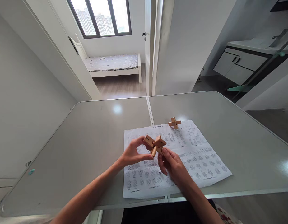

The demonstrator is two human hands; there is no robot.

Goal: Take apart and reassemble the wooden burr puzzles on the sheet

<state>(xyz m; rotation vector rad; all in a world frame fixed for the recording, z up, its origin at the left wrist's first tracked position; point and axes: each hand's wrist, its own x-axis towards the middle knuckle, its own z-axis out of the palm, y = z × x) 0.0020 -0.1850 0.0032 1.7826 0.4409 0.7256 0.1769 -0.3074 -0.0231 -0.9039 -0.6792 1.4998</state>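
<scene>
A wooden burr puzzle [159, 143] of interlocking pieces is held above the table, with dark marks on some of its faces. My left hand [134, 151] grips it from the left, thumb below and fingers at the upper left piece. From the lower right, my right hand [171, 161] pinches a piece between thumb and fingers. Under both hands lies a large printed sheet [197, 165] covered in small diagrams. A second wooden puzzle [174, 123], shaped like a cross, stands at the sheet's far edge.
The grey folding table [88, 149] has a metal seam [150, 110] across its middle. A small teal object [31, 171] is at its left edge. Beyond the table, a doorway shows a bed [111, 62]; a sink cabinet [242, 62] stands at the right.
</scene>
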